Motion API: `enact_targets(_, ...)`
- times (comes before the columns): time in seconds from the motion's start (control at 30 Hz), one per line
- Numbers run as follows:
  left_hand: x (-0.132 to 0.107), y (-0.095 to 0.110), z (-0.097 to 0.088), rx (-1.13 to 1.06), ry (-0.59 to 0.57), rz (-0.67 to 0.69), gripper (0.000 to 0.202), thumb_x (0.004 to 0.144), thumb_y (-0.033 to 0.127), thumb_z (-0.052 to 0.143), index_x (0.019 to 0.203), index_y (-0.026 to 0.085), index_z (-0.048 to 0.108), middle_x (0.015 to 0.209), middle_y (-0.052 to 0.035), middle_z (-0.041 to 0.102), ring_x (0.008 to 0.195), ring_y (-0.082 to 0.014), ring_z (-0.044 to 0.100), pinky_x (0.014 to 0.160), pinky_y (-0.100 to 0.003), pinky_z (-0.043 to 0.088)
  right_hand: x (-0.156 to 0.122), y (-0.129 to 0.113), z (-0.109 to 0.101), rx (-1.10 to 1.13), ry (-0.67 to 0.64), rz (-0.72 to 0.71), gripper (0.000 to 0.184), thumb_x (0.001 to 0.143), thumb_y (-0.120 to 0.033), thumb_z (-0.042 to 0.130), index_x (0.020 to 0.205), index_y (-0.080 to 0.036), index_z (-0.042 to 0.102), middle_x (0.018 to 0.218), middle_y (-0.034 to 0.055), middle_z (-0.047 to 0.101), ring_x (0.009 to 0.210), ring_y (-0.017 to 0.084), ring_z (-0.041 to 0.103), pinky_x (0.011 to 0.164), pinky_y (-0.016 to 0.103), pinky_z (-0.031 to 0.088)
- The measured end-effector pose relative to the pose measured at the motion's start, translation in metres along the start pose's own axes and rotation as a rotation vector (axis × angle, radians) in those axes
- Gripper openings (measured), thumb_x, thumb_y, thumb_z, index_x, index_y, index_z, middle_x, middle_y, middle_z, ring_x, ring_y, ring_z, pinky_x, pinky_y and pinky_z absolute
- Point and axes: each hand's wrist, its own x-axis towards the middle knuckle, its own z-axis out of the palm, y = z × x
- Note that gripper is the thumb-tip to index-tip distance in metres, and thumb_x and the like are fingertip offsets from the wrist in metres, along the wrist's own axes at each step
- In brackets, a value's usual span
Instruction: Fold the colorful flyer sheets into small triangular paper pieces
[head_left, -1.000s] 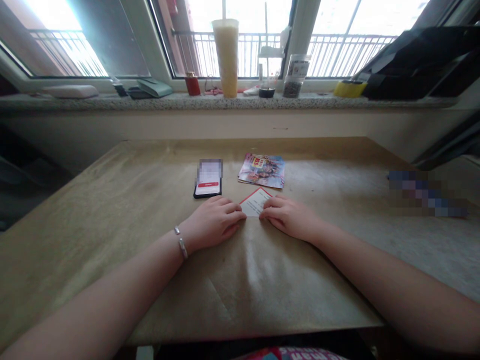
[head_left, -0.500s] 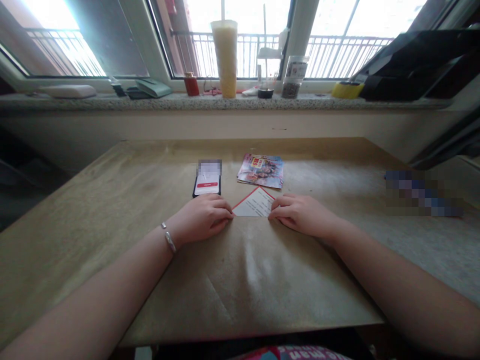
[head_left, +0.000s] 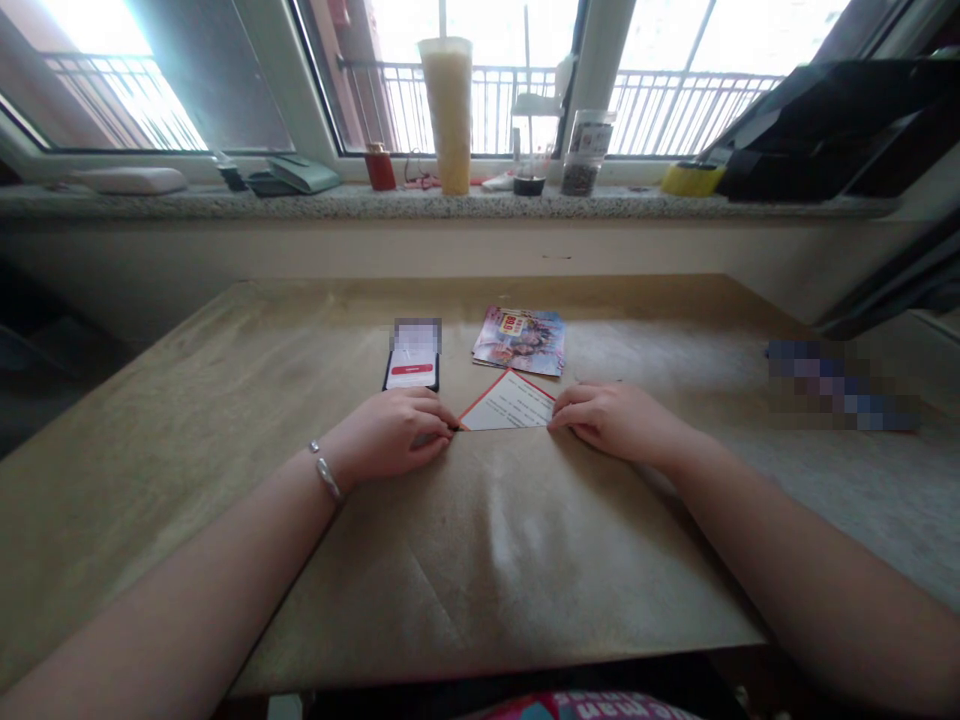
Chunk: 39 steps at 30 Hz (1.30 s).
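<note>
Left grip (head_left: 455, 424) and right grip (head_left: 552, 420) pinched closed on opposite corners of the folded paper (head_left: 508, 404), paper between them on the bench (head_left: 495, 580), sill (head_left: 330, 207) beyond both grips, tall cup (head_left: 450, 125) of something yellow, clear tub (head_left: 580, 178) holding something dark

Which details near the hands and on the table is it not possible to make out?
In the head view:
Triangular paper: printed words, too small and blurred to read; right corner, hidden by the right hand.
Phone: upper screen, masked by pixelation.
Bluish item at right: identity, masked by pixelation.
Printed sheets: lower ones, mostly covered by the top.
Pink clothing: cut off by the bottom edge.
</note>
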Motion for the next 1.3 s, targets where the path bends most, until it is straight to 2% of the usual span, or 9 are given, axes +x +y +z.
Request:
enact_targets(0.23,-0.002,-0.003,0.002,-0.007,-0.024,-0.012,0.024,0.088,0.024,0.049,0.095,0.023,0.072,0.101,-0.0014,0.071,0.092,-0.0159,0.064,0.087,-0.031,0.052,-0.009,0.012,-0.009,-0.001,-0.052,0.064,0.034,0.074,-0.005,0.054,0.087,-0.029,0.074,0.097,-0.0019,0.072,0.084,0.016,0.066,0.066,0.025,0.046)
enact_targets(0.77,-0.004,-0.007,0.002,-0.036,-0.036,-0.034,0.025,0.089,0.025,0.048,0.091,0.023,0.072,0.103,-0.0001,0.071,0.096,-0.0150,0.063,0.092,-0.032,0.051,-0.018,0.026,-0.017,-0.006,-0.118,0.112,0.032,0.072,-0.005,0.056,0.078,-0.030,0.075,0.096,-0.0051,0.074,0.081,0.016,0.067,0.067,0.027,0.046)
enact_targets(0.9,-0.004,-0.008,0.002,-0.080,-0.046,-0.038,0.024,0.089,0.024,0.047,0.086,0.021,0.071,0.103,-0.0009,0.071,0.097,-0.0159,0.062,0.088,-0.030,0.051,-0.017,0.023,-0.020,-0.001,-0.153,0.166,0.032,0.073,-0.005,0.053,0.076,-0.028,0.075,0.097,-0.0045,0.073,0.084,0.016,0.067,0.068,0.025,0.045)
enact_targets(1.0,-0.002,-0.006,0.002,-0.078,-0.043,-0.075,0.023,0.089,0.023,0.046,0.084,0.020,0.068,0.098,-0.0025,0.070,0.093,-0.0166,0.061,0.084,-0.030,0.051,-0.014,0.018,-0.017,-0.028,-0.145,0.272,0.029,0.077,-0.009,0.049,0.075,-0.026,0.073,0.094,-0.0028,0.073,0.083,0.016,0.066,0.066,0.025,0.043)
enact_targets(1.1,0.001,0.001,0.005,-0.022,-0.033,-0.160,0.021,0.090,0.025,0.046,0.091,0.019,0.066,0.090,-0.0044,0.066,0.086,-0.0171,0.060,0.076,-0.029,0.050,-0.007,0.009,-0.008,-0.065,-0.060,0.440,0.025,0.083,-0.020,0.047,0.084,-0.026,0.072,0.087,0.0002,0.072,0.077,0.018,0.065,0.061,0.027,0.042)
enact_targets(1.2,0.005,0.009,0.011,0.040,-0.011,-0.189,0.021,0.089,0.028,0.049,0.102,0.020,0.064,0.093,-0.0046,0.064,0.086,-0.0186,0.058,0.075,-0.030,0.049,0.001,-0.001,0.003,0.022,0.037,0.446,0.028,0.086,-0.032,0.048,0.104,-0.024,0.069,0.105,0.0052,0.067,0.085,0.019,0.063,0.070,0.029,0.046)
enact_targets(1.3,0.008,0.011,0.016,0.103,0.013,-0.187,0.024,0.088,0.023,0.050,0.109,0.021,0.062,0.097,-0.0053,0.063,0.089,-0.0199,0.057,0.076,-0.031,0.048,0.006,-0.007,0.010,0.056,0.039,0.404,0.034,0.082,-0.038,0.057,0.109,-0.021,0.068,0.105,0.0098,0.064,0.094,0.023,0.060,0.082,0.034,0.047)
